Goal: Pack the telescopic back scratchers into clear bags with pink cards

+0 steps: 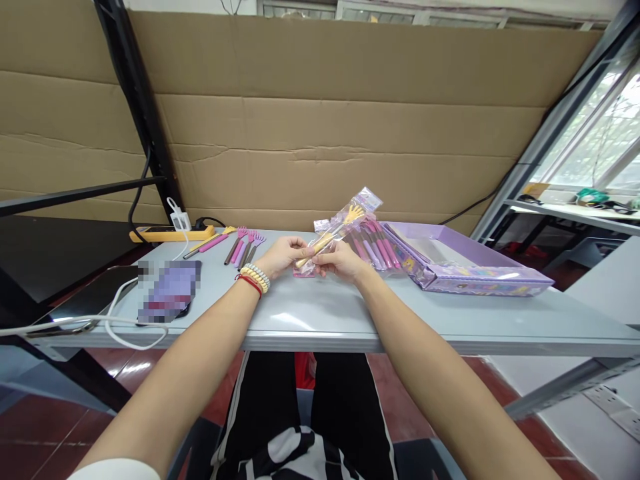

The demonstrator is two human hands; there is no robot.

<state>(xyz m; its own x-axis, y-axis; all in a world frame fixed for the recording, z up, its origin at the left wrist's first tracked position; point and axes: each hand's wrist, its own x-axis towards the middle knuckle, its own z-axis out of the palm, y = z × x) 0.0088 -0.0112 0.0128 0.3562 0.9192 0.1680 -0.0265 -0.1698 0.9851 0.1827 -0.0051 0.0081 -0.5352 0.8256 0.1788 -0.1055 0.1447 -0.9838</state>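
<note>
Both hands meet above the middle of the grey table [320, 313]. My left hand [283, 256] and my right hand [342, 260] pinch the lower end of a yellow back scratcher in a clear plastic sleeve [345, 223], which tilts up and to the right. My left wrist wears several bead bracelets. Just behind the sleeve lies a pile of bagged pink and purple scratchers [375, 247]. Loose unbagged scratchers [243, 245] lie to the left of my left hand.
An open purple display box [470, 273] sits at the right of the table. A phone [170, 290] with a white cable lies at the left, and a yellow power strip [170, 233] behind it. Cardboard sheets line the back wall.
</note>
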